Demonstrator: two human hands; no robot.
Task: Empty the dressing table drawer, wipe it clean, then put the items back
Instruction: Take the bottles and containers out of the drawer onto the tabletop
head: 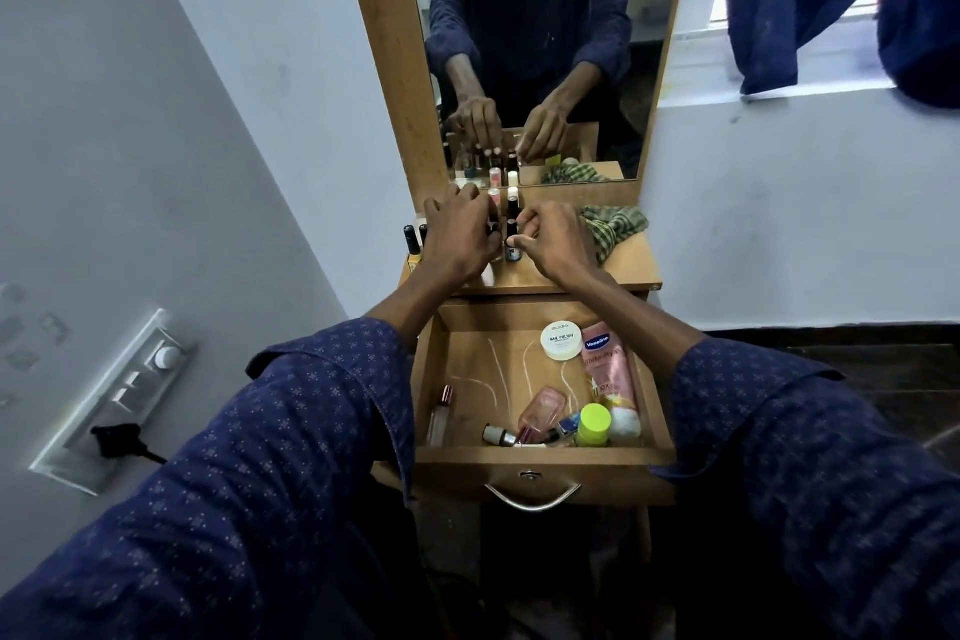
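Two dark blue patterned sleeves (291,442) fill the near view, reaching forward over an open wooden drawer (545,465) with a curved metal handle (532,496). The drawer holds a white nail polish remover tub (561,340) at the back, a pink lotion tube (610,374) along the right side, a lime green cap (594,424) near the front, a pink perfume bottle (541,411) beside it, a small dark-capped bottle (498,434) lying at the front, and a slim clear tube (440,416) against the left wall. Pale streaks mark the drawer's bare floor.

Above the drawer, on the table top (631,270), both hands work among a cluster of nail polish bottles (511,208) standing upright before the mirror (530,42). The left hand (462,239) has its fingers curled down around a bottle, which it mostly hides. The right hand (553,237) is curled too, thumb and forefinger pinched at the dark cap of a small bottle (512,250) with a pale blue base. More bottles stand at the table's left edge, one yellow (414,252).

A green checked cloth (613,226) lies crumpled on the table, just right of the right hand. On the wall to the left sits a switch panel (124,395) with a black plug (117,439) in it.
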